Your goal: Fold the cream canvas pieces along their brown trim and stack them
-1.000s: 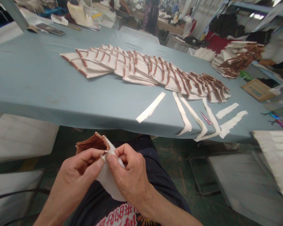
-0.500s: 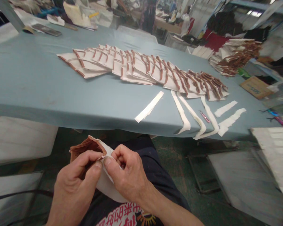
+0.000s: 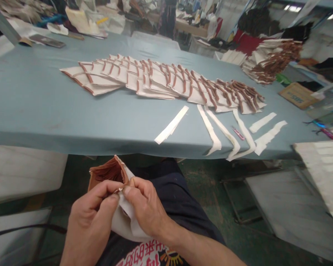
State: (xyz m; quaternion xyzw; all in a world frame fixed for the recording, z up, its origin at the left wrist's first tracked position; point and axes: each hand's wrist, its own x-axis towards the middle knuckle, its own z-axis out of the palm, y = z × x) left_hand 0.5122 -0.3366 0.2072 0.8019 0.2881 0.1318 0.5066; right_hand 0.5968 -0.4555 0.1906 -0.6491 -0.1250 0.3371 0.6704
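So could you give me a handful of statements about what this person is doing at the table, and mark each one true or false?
1. Both hands pinch the same brown and white piece. True: the left hand and right hand meet at an edge of the brown and white piece, held over the lap.
2. The piece rests flat on the blue table. False: it is held below the edge of the blue table.
3. A long overlapping row of white pieces with brown trim lies on the table. True: the row runs across the table.
4. The table near the white strips holds nothing else. False: a small pink tool lies among the white strips.
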